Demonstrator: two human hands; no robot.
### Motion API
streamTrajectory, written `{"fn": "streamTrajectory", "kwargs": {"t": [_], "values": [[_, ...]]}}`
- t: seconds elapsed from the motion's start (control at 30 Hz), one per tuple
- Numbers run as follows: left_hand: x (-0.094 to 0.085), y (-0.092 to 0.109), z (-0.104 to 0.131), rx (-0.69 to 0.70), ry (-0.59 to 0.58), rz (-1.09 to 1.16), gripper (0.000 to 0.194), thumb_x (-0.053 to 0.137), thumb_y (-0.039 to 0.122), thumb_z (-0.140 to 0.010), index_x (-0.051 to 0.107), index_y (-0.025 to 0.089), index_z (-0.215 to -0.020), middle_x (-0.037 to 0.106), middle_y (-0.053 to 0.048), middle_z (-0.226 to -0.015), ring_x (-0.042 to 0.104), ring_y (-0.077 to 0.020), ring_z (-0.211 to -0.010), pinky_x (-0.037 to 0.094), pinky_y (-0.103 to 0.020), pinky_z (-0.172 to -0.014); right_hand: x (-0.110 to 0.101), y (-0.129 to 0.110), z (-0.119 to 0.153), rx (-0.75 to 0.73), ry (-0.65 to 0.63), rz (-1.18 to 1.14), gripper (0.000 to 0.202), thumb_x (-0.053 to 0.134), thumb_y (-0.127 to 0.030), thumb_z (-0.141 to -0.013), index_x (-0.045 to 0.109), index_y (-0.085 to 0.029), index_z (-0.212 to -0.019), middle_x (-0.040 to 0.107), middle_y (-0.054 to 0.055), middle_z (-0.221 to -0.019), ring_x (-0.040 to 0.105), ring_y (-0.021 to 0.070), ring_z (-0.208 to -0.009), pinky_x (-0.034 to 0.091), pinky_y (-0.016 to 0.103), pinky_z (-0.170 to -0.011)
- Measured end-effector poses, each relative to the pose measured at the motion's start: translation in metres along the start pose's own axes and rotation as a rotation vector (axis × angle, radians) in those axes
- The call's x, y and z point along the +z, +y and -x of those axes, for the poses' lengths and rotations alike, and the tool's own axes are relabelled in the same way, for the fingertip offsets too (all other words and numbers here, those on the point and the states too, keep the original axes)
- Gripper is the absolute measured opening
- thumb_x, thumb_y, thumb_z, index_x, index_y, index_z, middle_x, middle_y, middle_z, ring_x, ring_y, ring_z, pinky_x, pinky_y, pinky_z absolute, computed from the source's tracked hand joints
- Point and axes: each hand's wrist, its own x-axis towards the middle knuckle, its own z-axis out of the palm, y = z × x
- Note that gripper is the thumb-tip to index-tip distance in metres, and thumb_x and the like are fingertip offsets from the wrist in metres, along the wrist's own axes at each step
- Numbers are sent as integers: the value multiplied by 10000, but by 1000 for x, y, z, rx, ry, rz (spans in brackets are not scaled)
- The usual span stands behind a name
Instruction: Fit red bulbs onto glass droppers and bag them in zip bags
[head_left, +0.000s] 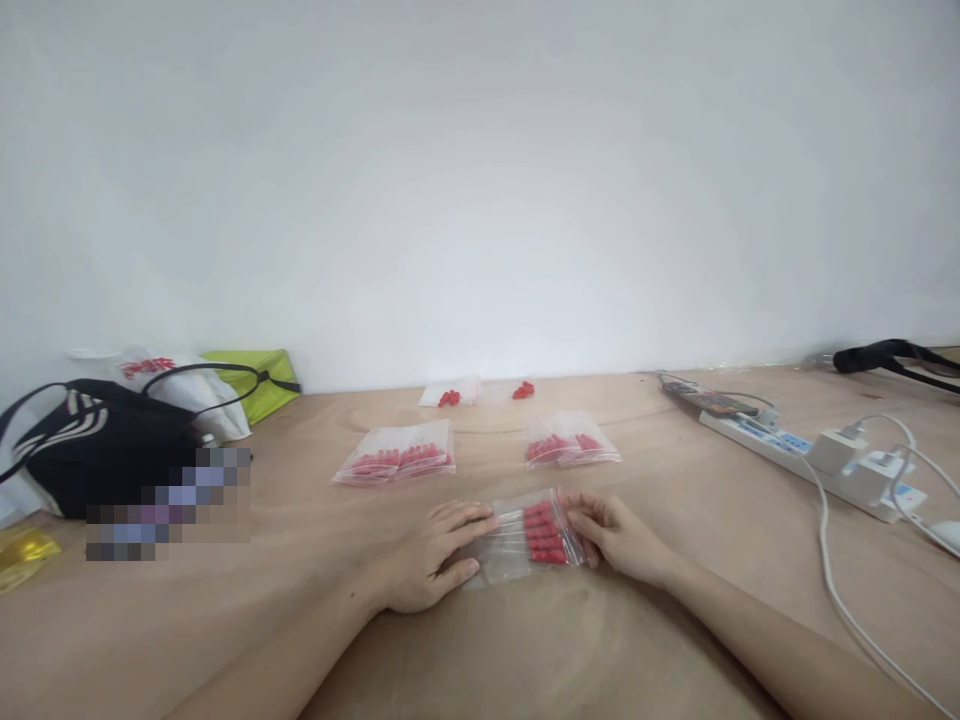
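A clear zip bag (504, 552) lies flat in front of me. Inside it, several red-ended pieces (546, 532) with thin pale stems are lined up in a row, red ends toward the right. My left hand (427, 555) rests on the bag's left edge, fingers stretched out and thumb apart. At the zip end on the right, my right hand (611, 535) pinches the bag's edge between thumb and fingers. Beyond my hands lie a left pair of filled bags (401, 440) and a right pair of filled bags (574, 430), all with red pieces in them.
Near the wall are two bags with small red pieces (449, 398). A power strip (787, 450) with chargers, a phone (705, 398) and white cables (825, 540) occupy the right side. A black bag (112, 445) and a lime-green box (266, 375) stand left.
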Motion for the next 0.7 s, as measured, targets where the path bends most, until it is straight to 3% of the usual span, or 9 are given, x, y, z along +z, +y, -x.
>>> {"fn": "streamTrajectory", "kwargs": {"t": [0.23, 0.37, 0.57, 0.7], "values": [[-1, 2, -1, 32, -16, 23, 384, 402, 281, -856, 387, 352, -1233, 335, 21, -1344, 298, -213, -1219, 195, -427, -1016, -7, -6, -3, 117, 279, 49, 297, 594, -381, -635, 529, -162, -825, 579, -13, -703, 384, 15, -303, 216, 145, -260], [-2, 2, -3, 80, -42, 37, 367, 394, 262, -864, 406, 352, -1220, 332, 28, -1346, 263, -199, -1241, 174, -424, -1025, -2, -11, -3, 211, 186, 54, 273, 620, -328, -615, 544, -155, -812, 512, -61, -533, 355, 20, -286, 167, 136, -251], [-1, -2, -2, 24, -40, 91, 393, 415, 265, -853, 384, 347, -1236, 249, 38, -1382, 186, -220, -1269, 197, -439, -1015, 3, -12, -4, 249, 47, 37, 235, 612, -341, -617, 460, -164, -588, 406, -94, -359, 337, 28, -289, 186, 131, -281], [0, -4, -1, -76, 27, 130, 473, 425, 284, -845, 286, 302, -1297, 271, 1, -1376, 246, -214, -1249, 236, -415, -1010, 0, -11, -2, 177, -43, -62, 279, 570, -434, -664, 461, -179, -687, 418, -96, -380, 359, 41, -315, 227, 131, -298]]}}
